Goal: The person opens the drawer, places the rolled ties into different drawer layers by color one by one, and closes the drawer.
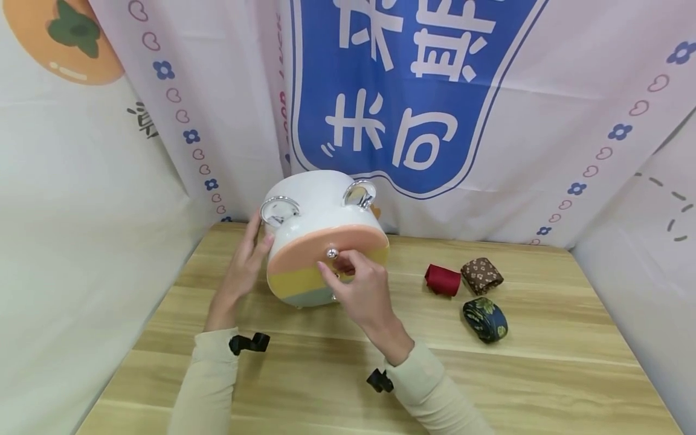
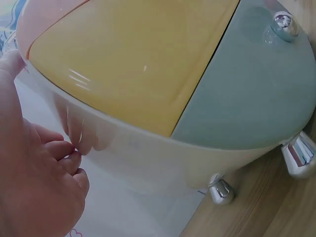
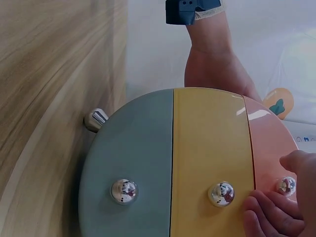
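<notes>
A small drawer cabinet with a glossy white shell has a rounded front of pink, yellow and grey-green drawers. Each drawer carries a round silver knob. My left hand rests against the cabinet's left side, thumb near the front edge; in the left wrist view its fingertips touch the white wall. At the front, my right hand is around the top knob of the pink drawer, with thumb and fingers spread to either side of it. The drawers look flush with the front.
To the right on the wooden table lie a rolled red tie, a brown flowered one and a dark blue-green patterned one. Chrome ear-like rings top the cabinet, and short chrome feet hold it up. A printed cloth hangs behind.
</notes>
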The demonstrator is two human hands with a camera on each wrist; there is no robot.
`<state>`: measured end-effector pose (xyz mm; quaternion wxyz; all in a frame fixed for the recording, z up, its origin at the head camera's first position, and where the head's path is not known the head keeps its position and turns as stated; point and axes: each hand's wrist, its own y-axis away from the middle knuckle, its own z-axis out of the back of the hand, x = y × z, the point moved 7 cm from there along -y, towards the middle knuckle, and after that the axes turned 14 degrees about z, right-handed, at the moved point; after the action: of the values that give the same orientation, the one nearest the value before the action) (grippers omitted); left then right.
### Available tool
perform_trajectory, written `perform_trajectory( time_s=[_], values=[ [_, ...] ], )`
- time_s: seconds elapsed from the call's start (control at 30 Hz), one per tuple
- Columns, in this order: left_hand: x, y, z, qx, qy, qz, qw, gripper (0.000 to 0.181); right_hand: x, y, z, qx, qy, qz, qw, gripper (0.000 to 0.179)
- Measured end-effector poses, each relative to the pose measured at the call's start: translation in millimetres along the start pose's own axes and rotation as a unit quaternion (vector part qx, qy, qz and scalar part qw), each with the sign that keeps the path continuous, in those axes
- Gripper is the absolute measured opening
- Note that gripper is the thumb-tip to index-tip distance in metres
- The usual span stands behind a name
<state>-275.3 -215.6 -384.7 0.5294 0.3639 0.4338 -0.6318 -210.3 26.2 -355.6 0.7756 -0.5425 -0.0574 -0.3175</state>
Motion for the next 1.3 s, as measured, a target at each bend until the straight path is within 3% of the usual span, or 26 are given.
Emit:
perform_trajectory(
  time_s=[0.23,1.3],
  values=[
    [5.0,6.5,-0.9,-0.017,-0.012,0.023,0.9995,0.069,1.4,-2.9,-1.2,-0.008,0.0,-0.005,1.0,0.021],
    [7.9,0.9,-4.6,-0.009,0.033,0.015,0.9993,0.071,2.2,-10.4,-0.1,-0.005,0.062,0.048,0.9969,0.019]
  ],
)
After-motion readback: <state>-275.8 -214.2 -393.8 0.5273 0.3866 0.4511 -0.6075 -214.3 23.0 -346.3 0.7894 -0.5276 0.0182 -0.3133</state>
